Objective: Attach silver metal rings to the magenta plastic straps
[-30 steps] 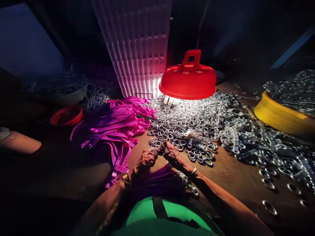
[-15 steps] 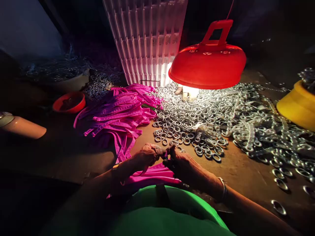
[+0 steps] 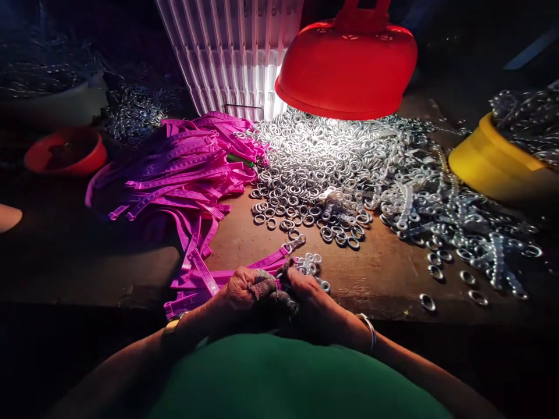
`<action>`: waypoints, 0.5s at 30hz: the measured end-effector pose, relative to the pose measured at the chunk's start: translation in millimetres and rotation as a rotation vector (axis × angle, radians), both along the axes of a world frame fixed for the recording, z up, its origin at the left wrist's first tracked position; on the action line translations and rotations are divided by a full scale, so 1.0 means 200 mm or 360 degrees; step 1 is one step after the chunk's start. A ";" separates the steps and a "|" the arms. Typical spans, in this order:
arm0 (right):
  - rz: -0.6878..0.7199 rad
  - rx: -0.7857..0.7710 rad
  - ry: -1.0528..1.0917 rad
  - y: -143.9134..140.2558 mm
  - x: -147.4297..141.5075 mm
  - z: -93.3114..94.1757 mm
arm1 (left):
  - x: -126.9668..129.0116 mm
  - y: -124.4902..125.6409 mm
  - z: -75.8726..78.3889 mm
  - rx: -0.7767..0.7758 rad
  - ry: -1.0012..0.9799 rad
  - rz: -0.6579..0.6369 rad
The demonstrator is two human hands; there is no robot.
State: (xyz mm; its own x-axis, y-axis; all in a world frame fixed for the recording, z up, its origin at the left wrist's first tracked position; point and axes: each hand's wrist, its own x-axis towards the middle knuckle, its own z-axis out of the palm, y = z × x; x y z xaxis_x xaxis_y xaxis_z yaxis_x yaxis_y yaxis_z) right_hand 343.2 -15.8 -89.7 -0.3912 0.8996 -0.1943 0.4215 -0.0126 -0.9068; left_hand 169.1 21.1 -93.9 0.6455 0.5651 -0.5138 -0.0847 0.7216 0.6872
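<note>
Close together at the table's front edge, my left hand (image 3: 244, 289) and my right hand (image 3: 308, 297) are both closed, with cloth covers on some fingers. A small piece of a pink strap (image 3: 278, 283) shows between their fingertips; the rest of it is hidden by my fingers. Just beyond them lie more pink straps (image 3: 262, 259), one ending in a metal ring with a clear tab. Beside my right hand sits a small cluster of silvery ring pieces (image 3: 309, 263). A large heap of pink straps (image 3: 187, 169) lies farther left.
A big pile of metal rings (image 3: 323, 169) spreads under a hanging red lamp shade (image 3: 347, 70). At the right stands a yellow tub (image 3: 493, 163) of metal parts, at the left a red bowl (image 3: 65, 152). A ribbed translucent panel (image 3: 236, 58) rises behind.
The view has tilted down and shifted right. Pink straps that lay across my lap now show on the table beyond my hands, alongside a ring cluster. My hands stay together, closed.
</note>
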 end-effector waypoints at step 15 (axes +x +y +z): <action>0.0342 0.0249 -0.0276 0.06 0.08 -0.06 | -0.04 -0.01 0.03 0.0195 0.0159 -0.0086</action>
